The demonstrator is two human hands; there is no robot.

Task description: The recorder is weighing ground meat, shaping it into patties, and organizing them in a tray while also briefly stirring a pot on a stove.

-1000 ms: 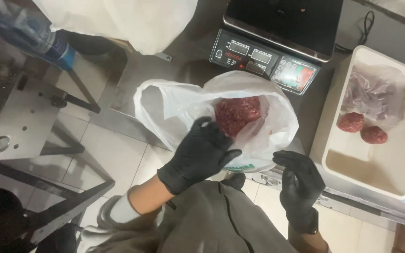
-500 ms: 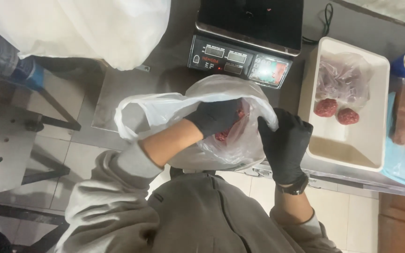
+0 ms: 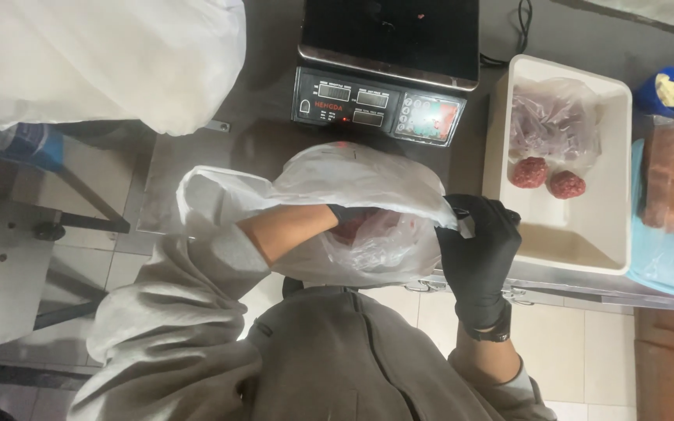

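While the right hand pinches the plastic bag's rim at the worktop's front edge, the left hand reaches inside; its grip is hidden.

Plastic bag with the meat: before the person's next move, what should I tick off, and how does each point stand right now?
1. Right hand grips the plastic bag by its rim: ok.
2. Left hand is inside the bag, glove just visible through the plastic: ok.
3. Left hand has hold of the meat: cannot tell, the film blurs it.
4. Bag mouth is held open wide enough for the forearm: ok.
5. Scale platform is free of objects: ok.
6. White tray has bare room beside the two meatballs: ok.
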